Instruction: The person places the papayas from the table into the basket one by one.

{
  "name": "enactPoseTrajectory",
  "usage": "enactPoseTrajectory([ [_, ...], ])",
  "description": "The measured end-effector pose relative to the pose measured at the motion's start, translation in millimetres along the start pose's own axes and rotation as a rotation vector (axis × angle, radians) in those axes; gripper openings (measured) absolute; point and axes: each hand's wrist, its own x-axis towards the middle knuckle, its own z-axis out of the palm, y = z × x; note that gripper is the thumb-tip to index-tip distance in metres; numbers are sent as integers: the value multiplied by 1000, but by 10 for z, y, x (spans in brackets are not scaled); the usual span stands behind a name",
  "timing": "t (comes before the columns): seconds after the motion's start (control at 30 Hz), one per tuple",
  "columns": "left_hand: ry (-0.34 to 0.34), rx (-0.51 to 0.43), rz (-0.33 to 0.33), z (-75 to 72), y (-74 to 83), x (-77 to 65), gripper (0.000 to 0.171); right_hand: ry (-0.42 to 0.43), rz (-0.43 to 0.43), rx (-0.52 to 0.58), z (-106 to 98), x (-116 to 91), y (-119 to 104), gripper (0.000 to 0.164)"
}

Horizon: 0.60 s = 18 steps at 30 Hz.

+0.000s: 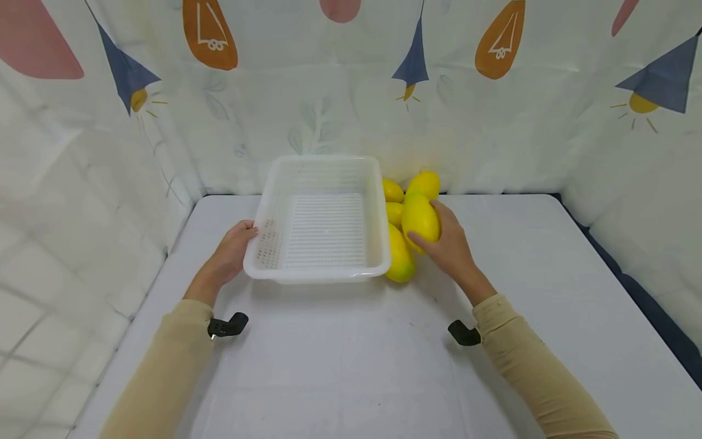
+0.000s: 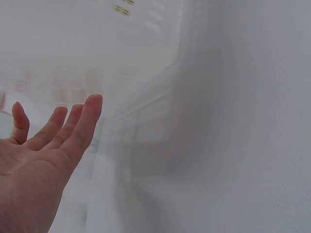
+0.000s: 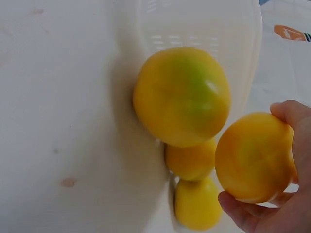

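A white plastic basket with a slotted bottom stands before me in the head view. My left hand is at its left rim. In the left wrist view the fingers of that hand are extended beside the basket's pale wall. My right hand holds a yellow mango, thumb on one side and fingers on the other. Several more yellow mangoes lie along the basket's right side. The nearest mango has a greenish end, also plain in the right wrist view, where the held mango is beside it.
A white cloth covers the table, with its far edge just behind the basket. Patterned white curtain hangs at the back and both sides. Dark wrist straps show at my sleeves.
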Motion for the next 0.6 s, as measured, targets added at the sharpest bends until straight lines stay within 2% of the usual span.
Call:
enactPoseTrajectory([
  [0.3,-6,48,-48,135,32,60,19,38,-7,2,-79,32,-20,81],
  [0.6,-42,44,-48,229,17,135,18,68,-10,6,-175,47,-81,81],
])
